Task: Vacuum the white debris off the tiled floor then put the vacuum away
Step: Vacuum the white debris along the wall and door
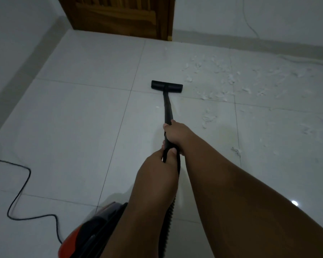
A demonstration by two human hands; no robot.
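Note:
A black vacuum wand (pixel 167 108) runs from my hands out to a flat black floor nozzle (pixel 166 86) resting on the white tiles. My right hand (pixel 176 135) grips the wand higher up, and my left hand (pixel 158 164) grips it just behind, where the ribbed hose (pixel 171 211) begins. The red and black vacuum body (pixel 93 231) sits on the floor at the bottom, partly hidden by my left forearm. White debris (pixel 222 77) lies scattered to the right of the nozzle, spreading toward the right wall.
A black power cord (pixel 21 185) snakes across the tiles at the lower left. A wooden door (pixel 123 13) stands in the far corner. A thin white cable (pixel 306 61) runs along the right wall's skirting.

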